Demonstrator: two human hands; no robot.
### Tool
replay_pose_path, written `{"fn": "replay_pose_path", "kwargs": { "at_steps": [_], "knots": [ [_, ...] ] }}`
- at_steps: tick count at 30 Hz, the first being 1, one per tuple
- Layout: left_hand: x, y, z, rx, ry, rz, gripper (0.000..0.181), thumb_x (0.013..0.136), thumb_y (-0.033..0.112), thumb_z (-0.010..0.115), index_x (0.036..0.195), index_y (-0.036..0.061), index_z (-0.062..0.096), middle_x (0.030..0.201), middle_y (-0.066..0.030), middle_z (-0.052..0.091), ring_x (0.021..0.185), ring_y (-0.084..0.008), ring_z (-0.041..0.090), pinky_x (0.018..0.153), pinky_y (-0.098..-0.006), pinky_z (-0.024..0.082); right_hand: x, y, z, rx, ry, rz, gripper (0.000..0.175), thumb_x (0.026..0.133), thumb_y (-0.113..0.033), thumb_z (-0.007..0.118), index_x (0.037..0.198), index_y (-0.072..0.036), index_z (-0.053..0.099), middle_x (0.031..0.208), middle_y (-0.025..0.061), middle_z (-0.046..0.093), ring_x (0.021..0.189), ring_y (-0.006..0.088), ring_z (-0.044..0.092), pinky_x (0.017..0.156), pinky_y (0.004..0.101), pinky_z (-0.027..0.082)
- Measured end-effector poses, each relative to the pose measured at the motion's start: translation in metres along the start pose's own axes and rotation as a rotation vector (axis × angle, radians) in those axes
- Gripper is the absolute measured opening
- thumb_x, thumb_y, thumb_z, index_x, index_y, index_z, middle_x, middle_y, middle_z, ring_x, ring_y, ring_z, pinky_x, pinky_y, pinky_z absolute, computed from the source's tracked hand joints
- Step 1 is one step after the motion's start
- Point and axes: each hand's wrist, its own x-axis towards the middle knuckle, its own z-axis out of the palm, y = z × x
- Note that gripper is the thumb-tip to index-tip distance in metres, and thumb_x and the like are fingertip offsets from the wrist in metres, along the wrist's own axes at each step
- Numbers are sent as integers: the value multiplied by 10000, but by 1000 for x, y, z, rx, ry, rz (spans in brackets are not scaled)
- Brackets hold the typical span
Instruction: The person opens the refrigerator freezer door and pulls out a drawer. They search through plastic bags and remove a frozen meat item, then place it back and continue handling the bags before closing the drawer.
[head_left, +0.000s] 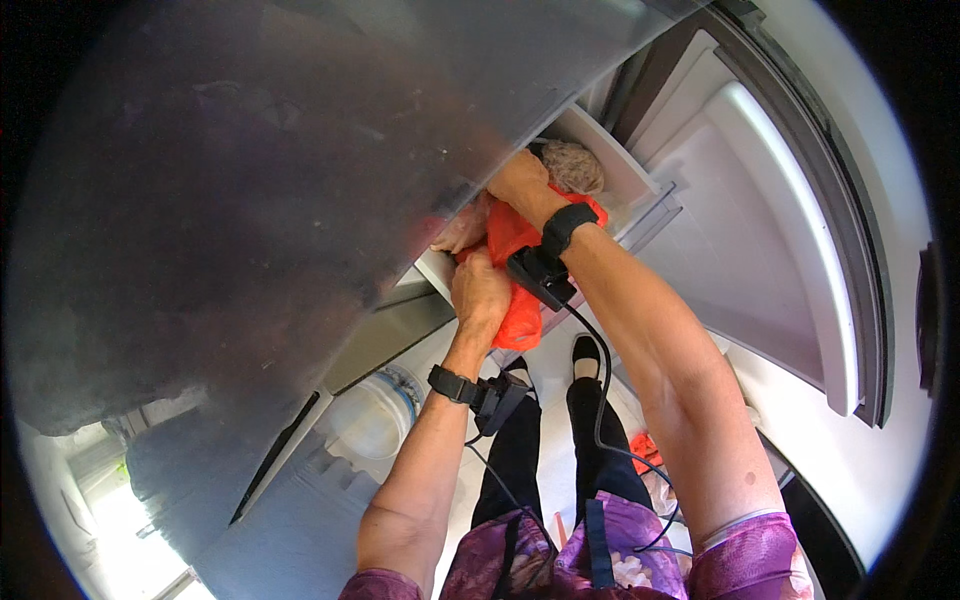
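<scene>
A red plastic bag (517, 326) hangs over the front of an open, pale refrigerator drawer (600, 146). My left hand (480, 289) is closed around the bag's left side. Deeper in the drawer, my right hand (521, 178) reaches over the red plastic; its fingertips are hidden, so its grip cannot be told. Beside that hand lies a brownish lump in clear plastic wrap (572, 166). Another clear plastic bag (466, 225) with pale contents shows between my left hand and a dark surface. The rest of the drawer is hidden under that surface's edge.
A large dark, glossy surface (225, 187) fills the upper left, close to the camera. The refrigerator door (742, 225) stands open on the right. A whitish round tub (375, 412) is on the floor at left. Cables run from devices strapped to both wrists.
</scene>
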Motion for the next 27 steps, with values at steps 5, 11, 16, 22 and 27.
{"fn": "replay_pose_path", "kwargs": {
  "at_steps": [5,11,16,22,27],
  "knots": [
    [-1,10,-9,17,-37,-31,275,859,163,615,1079,22,699,1045,-261,685,1022,-457,643,843,-499,506,7,0,15,-12,38,7,484,950,-290,512,1386,-85,557,1416,156,558,1329,333,517,1062,447,440],
    [5,1,-2,-20,-36,-7,255,859,131,602,1031,-26,706,1002,-282,687,992,-434,662,845,-473,512,44,15,36,104,27,-73,535,947,-302,510,1449,-120,487,1505,156,459,1385,357,441,1095,512,387],
    [11,-19,15,-313,53,89,297,810,66,551,1045,3,722,994,-255,705,991,-433,667,850,-487,511,61,39,48,125,-85,-357,591,909,-258,578,1472,-132,451,1511,160,447,1376,384,439,1095,523,388],
    [10,-13,31,-624,-13,30,300,888,-68,497,1053,-12,742,985,-26,701,934,-132,628,840,-267,497,43,33,36,-67,-161,-224,873,729,-199,781,1493,-56,384,1491,196,457,1377,383,438,1083,476,420],
    [8,3,28,-790,-8,73,404,825,-129,443,1090,-21,728,976,-39,702,832,-125,634,740,-267,518,12,22,4,-164,-307,-184,915,727,-189,761,1495,31,315,1424,249,508,1307,409,505,1041,463,453]
  ]
}}
